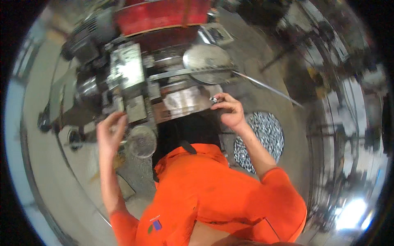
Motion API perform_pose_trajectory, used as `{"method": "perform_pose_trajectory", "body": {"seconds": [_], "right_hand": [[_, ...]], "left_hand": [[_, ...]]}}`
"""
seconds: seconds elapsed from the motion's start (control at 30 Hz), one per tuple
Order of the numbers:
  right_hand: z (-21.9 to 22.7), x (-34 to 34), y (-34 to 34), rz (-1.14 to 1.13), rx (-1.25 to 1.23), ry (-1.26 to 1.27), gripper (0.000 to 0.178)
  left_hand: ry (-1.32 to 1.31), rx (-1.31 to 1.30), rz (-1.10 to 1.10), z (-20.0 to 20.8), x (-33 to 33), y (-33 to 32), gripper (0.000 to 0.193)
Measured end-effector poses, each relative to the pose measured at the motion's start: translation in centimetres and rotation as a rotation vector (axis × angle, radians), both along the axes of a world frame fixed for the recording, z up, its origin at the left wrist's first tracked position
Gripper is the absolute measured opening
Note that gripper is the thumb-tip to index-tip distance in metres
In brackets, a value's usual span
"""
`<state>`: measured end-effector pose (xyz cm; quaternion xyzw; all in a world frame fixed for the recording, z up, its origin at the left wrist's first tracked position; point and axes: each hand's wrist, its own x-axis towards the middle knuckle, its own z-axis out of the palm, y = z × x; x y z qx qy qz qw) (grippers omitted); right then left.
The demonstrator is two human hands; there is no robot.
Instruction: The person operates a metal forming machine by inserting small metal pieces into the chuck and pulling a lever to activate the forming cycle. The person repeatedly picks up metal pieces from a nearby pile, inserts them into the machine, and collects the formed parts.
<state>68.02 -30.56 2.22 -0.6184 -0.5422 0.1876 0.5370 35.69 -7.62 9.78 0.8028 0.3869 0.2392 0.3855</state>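
My right hand [232, 111] pinches a small shiny metal piece [213, 99] between thumb and fingertips, over the right side of a metal plate on the machine. It looks like a short nut-like part, too small to name surely. At the left, my left hand [110, 133] has its fingers curled together at the near edge of the machine [133, 67]; what they grip, if anything, is blurred. A flat metal bar [172, 74] runs across the machine toward a round metal disc [207, 61].
A round container full of small shiny metal parts [259, 141] stands right of my body. Near my left hand sits a round pan [142, 141]. Beyond the machine is a red bin [162, 16]. A thin rod [269, 88] sticks out to the right. A motor [92, 35] stands far left.
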Motion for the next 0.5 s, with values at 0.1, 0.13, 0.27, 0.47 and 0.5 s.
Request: {"method": "perform_pose_trajectory", "body": {"seconds": [0.1,0.13,0.27,0.47,0.5], "right_hand": [[4.0,-5.1,5.2,0.215,0.074,-0.121,0.043],[5.8,-6.7,6.5,0.285,0.097,-0.161,0.044],[10.2,-10.5,9.2,0.420,0.085,-0.370,0.043],[11.4,-12.5,12.2,0.561,0.159,-0.528,0.036],[11.8,-12.6,12.6,0.598,0.154,-0.568,0.036]], "left_hand": [[0.031,0.034,-0.180,2.8,4.3,-3.0,0.026],[0.019,0.020,-0.215,3.5,5.0,-3.7,0.026],[-0.018,0.135,-0.171,2.5,5.0,-4.5,0.030],[-0.230,-0.043,-0.099,1.7,2.0,-3.4,0.034],[-0.245,-0.074,-0.095,1.3,1.7,-3.1,0.034]]}}
